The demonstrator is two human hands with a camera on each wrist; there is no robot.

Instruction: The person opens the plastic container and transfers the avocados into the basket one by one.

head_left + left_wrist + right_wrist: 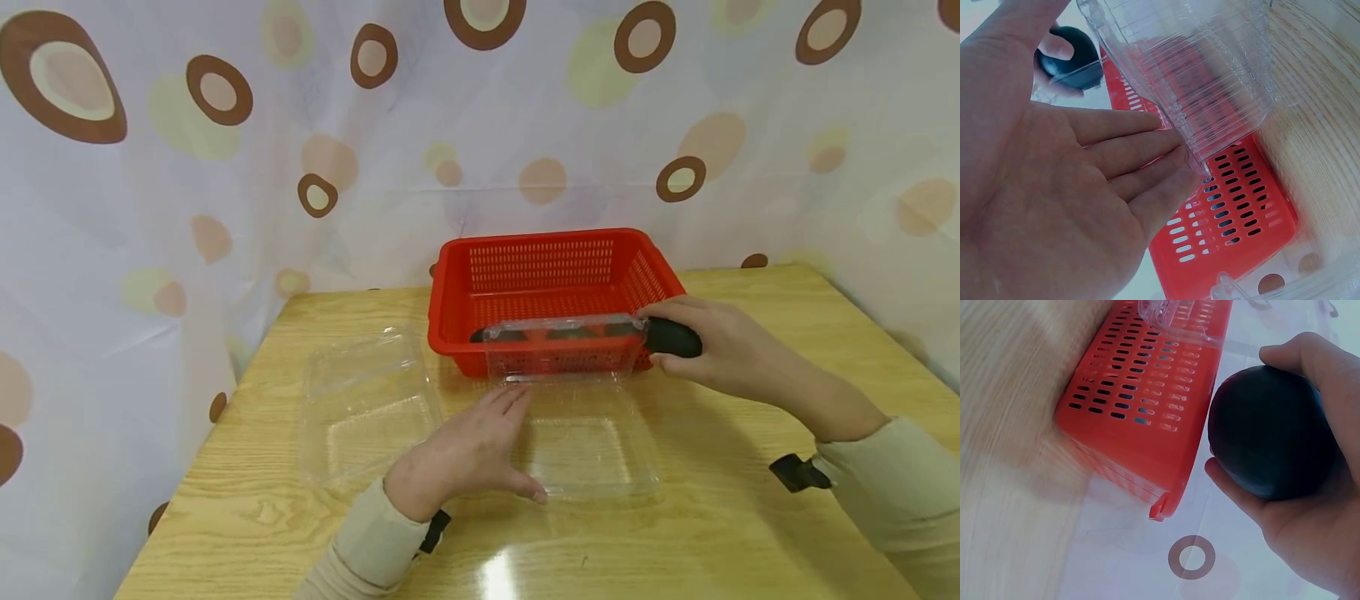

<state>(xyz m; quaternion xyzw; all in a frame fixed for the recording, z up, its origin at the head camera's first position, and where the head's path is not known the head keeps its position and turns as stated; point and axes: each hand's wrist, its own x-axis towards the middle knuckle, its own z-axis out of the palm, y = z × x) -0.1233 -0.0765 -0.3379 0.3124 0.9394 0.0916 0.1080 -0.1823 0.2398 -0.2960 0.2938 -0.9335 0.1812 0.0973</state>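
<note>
A smooth, dark green oval fruit (673,337) sits in my right hand (723,346), gripped between thumb and fingers. It is at the front right of the red basket (442,292), above the table; in the right wrist view the fruit (1266,434) shows its rounded end. A clear plastic clamshell box (637,467) lies opened in front of the basket, its lid raised against the basket's front. My left hand (476,450) is at the box's left side, fingers extended; in the left wrist view its fingertips (1182,165) touch the clear plastic.
Another clear plastic clamshell box (367,417) lies opened on the wooden table (247,508) to the left. More dark green pieces (510,336) show inside the basket, near its front wall. A patterned curtain (450,125) hangs behind the table.
</note>
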